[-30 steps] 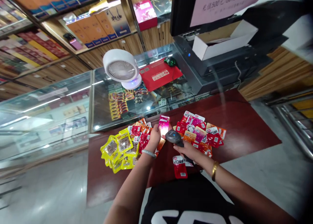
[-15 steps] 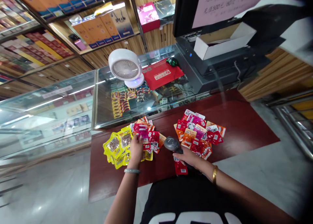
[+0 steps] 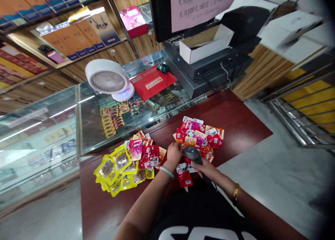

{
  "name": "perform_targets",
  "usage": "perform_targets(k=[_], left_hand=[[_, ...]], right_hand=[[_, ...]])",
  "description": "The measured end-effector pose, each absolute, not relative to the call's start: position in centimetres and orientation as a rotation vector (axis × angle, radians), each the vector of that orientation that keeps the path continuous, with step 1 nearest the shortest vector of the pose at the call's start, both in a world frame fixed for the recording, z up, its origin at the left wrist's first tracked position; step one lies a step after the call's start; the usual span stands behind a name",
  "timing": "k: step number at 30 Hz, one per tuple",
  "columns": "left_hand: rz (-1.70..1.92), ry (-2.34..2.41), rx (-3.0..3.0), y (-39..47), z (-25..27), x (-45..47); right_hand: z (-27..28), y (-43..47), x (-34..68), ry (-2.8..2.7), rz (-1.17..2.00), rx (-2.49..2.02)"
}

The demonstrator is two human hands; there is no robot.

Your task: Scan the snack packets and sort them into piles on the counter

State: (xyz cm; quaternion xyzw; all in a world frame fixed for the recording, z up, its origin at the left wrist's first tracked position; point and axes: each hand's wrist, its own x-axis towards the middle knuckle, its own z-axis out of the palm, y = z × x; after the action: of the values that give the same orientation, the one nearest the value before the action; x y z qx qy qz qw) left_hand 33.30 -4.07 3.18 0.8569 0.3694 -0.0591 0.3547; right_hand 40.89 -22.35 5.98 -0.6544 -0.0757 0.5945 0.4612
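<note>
"What's different now?"

"The left hand [image 3: 174,153] has left the left heap [image 3: 146,158] and come across to the near left side of the right heap [image 3: 199,137]. The magenta packet [image 3: 135,150] it was touching half a second ago lies on the left heap."

"So that packet is out of the fingers?"

"Yes, it rests by the yellow packets [image 3: 121,159], on the red-brown desk [image 3: 243,128]."

"Is the left hand pinching another one?"

"Its fingers look curled, but they're small and partly hidden here, so I can't tell."

"And the right hand [image 3: 206,168]?"

"Wrapped around the handle of the scanner [image 3: 192,152], whose head sits just beside the left fingers."

"How are the arms posed?"

"Both forearms reach forward and converge, with a red packet [image 3: 185,179] lying between the wrists, close to the body."
</note>
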Motion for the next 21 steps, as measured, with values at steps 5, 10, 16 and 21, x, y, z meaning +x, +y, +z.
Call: perform_targets(k=[5,10,16,21], left_hand=[[-0.237,1.088,2.326,-5.9,2.5,36.9],[-0.249,1.128,2.343,-5.6,2.3,37.1],[-0.222,1.171,2.083,-3.9,2.6,33.8],[-0.200,1.257,2.045,-3.2,3.4,30.6]], right_hand=[[5.2,-24.0,41.9,-0.068,1.390,-1.632],[4.7,-24.3,42.7,-0.016,1.375,-1.640],[5.9,-22.0,42.8,-0.152,1.414,-1.590],[6.9,-18.9,42.0,-0.307,1.490,-1.577]])
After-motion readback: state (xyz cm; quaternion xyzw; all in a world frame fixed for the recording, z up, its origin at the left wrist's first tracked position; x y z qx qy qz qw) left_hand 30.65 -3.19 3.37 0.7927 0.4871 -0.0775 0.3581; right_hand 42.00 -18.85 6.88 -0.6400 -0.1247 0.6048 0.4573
